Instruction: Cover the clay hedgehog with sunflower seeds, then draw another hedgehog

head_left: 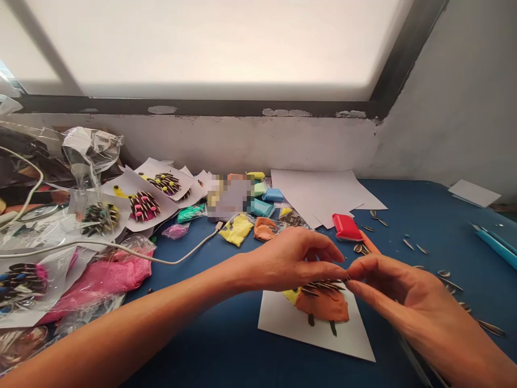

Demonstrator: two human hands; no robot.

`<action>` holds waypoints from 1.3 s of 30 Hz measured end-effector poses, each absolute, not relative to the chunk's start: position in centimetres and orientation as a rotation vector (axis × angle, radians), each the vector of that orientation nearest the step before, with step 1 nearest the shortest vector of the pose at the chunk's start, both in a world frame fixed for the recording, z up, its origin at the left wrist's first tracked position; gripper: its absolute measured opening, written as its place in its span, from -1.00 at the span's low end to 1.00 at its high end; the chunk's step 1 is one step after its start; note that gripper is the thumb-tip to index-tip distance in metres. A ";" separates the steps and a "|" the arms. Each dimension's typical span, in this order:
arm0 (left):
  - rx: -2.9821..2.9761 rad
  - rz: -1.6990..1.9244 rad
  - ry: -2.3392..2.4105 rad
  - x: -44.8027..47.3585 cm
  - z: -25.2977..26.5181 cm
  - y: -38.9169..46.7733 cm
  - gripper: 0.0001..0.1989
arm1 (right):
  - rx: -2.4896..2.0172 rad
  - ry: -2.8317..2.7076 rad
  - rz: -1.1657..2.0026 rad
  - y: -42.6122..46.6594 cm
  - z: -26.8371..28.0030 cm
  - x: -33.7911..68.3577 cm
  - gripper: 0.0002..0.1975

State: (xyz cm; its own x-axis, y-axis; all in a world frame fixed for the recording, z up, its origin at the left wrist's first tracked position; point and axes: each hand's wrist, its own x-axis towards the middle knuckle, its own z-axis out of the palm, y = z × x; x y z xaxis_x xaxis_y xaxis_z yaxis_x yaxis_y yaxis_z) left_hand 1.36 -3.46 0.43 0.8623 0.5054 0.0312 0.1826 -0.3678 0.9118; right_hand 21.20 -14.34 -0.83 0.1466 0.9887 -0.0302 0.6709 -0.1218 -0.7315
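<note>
A flat orange clay animal body (322, 305) lies on a white paper card (278, 319), with a yellow clay part at its left and two dark legs below. Striped sunflower seeds (325, 285) stick out in rows along its upper edge. My left hand (293, 257) hovers over the top of the body, fingers loosely bent and thumb apart from them. Thumb and index finger of my right hand (398, 293) pinch what looks like a single sunflower seed (348, 278), beside the body's upper right. The two hands' fingertips almost meet there, hiding most of the seed.
Loose sunflower seeds (450, 283) lie scattered at the right, near a blue cutter (495, 245). A red clay packet (347, 227), a yellow packet (236, 230) and white sheets (319, 188) lie behind. A white cable (161, 262) crosses toward seed-covered clay animals (144, 206) at left.
</note>
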 end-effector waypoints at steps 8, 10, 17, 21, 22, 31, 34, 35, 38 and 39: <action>1.600 0.415 0.457 1.7 -0.1 -3.2 -0.87 | -1.707 -1.495 0.745 -14.5 0.4 19.8 -0.63; 1.557 0.416 0.436 1.7 -0.1 -3.2 -0.85 | -1.693 -1.510 0.756 -14.3 0.5 19.7 -0.65; 1.373 0.362 0.381 1.9 -0.4 -3.4 -0.74 | -1.618 -1.377 0.932 -14.5 0.2 19.2 -0.67; 1.372 0.383 0.380 1.7 -0.5 -3.2 -0.73 | -1.617 -1.316 0.960 -14.4 0.3 18.9 -0.61; 1.372 0.379 0.383 1.7 -0.5 -3.2 -0.72 | -1.620 -1.318 0.960 -14.4 0.3 18.9 -0.58; 1.378 0.303 0.409 1.4 -0.3 -2.9 -0.68 | -1.652 -1.469 0.906 -14.5 0.2 19.6 -0.50; 1.413 0.320 0.397 1.5 -0.3 -2.7 -0.72 | -1.717 -1.429 0.740 -14.7 -0.3 19.9 -0.55; 1.433 0.338 0.394 1.6 -0.2 -2.7 -0.75 | -1.763 -1.395 0.650 -14.7 -0.5 20.1 -0.58; 1.486 0.424 0.446 1.7 0.2 -2.6 -0.86 | -1.928 -1.321 0.372 -14.5 -1.0 21.2 -0.58; 1.492 0.455 0.474 1.7 0.4 -2.6 -0.87 | -1.979 -1.332 0.306 -14.3 -1.0 21.6 -0.56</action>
